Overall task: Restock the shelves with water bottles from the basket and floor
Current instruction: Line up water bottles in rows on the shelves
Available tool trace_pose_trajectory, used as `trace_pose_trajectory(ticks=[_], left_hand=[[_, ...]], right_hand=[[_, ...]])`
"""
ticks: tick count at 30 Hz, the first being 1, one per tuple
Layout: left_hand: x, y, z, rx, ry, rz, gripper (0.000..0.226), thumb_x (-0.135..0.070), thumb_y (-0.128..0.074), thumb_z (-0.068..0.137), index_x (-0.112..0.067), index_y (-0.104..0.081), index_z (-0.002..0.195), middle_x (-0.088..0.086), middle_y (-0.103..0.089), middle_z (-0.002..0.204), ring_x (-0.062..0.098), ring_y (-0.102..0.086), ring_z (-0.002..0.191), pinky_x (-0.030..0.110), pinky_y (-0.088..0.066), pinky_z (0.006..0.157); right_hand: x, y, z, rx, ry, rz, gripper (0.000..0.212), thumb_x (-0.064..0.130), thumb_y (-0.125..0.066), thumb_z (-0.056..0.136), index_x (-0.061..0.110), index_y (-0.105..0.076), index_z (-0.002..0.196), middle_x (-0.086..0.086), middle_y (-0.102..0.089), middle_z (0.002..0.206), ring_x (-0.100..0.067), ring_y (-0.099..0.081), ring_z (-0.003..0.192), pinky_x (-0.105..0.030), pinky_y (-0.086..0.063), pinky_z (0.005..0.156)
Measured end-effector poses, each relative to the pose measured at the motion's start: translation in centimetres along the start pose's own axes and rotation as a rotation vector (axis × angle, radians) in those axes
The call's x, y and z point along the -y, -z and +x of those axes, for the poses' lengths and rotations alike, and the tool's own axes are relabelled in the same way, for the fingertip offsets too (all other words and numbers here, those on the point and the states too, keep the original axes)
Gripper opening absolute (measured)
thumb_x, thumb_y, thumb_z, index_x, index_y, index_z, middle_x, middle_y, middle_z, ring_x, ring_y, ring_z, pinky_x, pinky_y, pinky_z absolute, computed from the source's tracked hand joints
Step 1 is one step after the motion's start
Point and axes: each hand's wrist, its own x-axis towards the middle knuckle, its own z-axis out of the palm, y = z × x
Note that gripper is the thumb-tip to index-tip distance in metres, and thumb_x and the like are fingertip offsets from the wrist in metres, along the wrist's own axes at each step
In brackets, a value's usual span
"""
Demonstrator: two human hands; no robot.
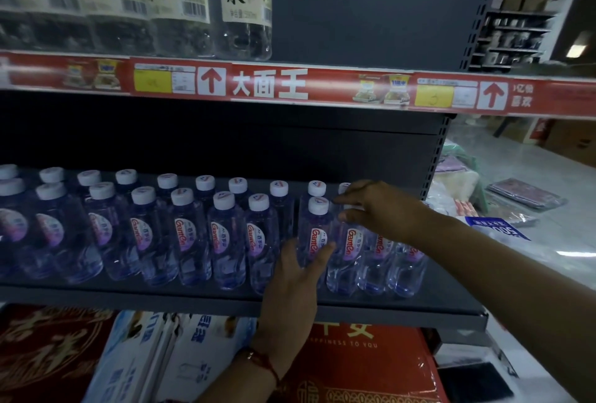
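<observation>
This is a shop aisle. A dark metal gondola shelf (245, 301) carries rows of small clear white-capped water bottles (222, 241). At twelve o'clock a red printed price strip (267, 85) with yellow tags edges the upper shelf, beneath tall clear green-labelled bottles (243, 3). Brown cardboard cartons (571, 141) sit at three o'clock.
</observation>
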Motion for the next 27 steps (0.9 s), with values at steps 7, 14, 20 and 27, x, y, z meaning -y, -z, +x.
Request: trace_pose_trajectory(ticks=[7, 14, 20, 27], left_hand=[[1.2, 1.4, -2.2, -0.04, -0.027, -0.014, 0.072, -0.037, -0.043, 0.105, -0.055, 0.009, 0.152, 0.003, -0.002, 0.165, 0.024, -0.037, 0.143, 0.033, -0.053, 0.098], [4.5, 3.9, -4.4, -0.192, 0.246, -0.165, 0.063, -0.047, -0.044, 0.103, -0.049, -0.006, 0.153, -0.01, -0.017, 0.162, 0.014, -0.041, 0.138, 0.03, -0.05, 0.1], [4.7, 3.5, -3.6, -0.064, 0.401, -0.165, 0.073, -0.053, -0.041, 0.103, -0.034, 0.002, 0.16, -0.008, -0.032, 0.162, 0.014, -0.047, 0.137, 0.027, -0.05, 0.098], [5.4, 3.5, -2.2, -0.021, 0.426, -0.065, 0.067, -0.055, -0.041, 0.103, -0.031, -0.015, 0.159, -0.006, -0.055, 0.144, 0.011, -0.06, 0.119, 0.023, -0.052, 0.086]], right_hand=[[0.6, -0.1, 0.2, -0.124, -0.042, 0.047, 0.037, 0.041, -0.058, 0.096, 0.017, -0.07, 0.122, -0.007, -0.065, 0.113, -0.024, -0.063, 0.104, -0.035, -0.049, 0.088], [6.4, -0.4, 4.7, -0.22, 0.041, 0.134, 0.045, 0.045, -0.057, 0.096, 0.013, -0.066, 0.127, -0.009, -0.063, 0.117, -0.023, -0.061, 0.105, -0.028, -0.046, 0.088], [7.8, -0.6, 10.5, 0.055, -0.096, 0.009, 0.044, 0.047, -0.059, 0.094, 0.007, -0.073, 0.105, -0.013, -0.071, 0.106, -0.028, -0.065, 0.096, -0.034, -0.053, 0.082], [6.2, 0.8, 11.0, 0.133, 0.006, 0.082, 0.027, 0.018, -0.068, 0.09, 0.01, -0.072, 0.115, -0.002, -0.07, 0.114, -0.01, -0.058, 0.095, -0.02, -0.041, 0.081]])
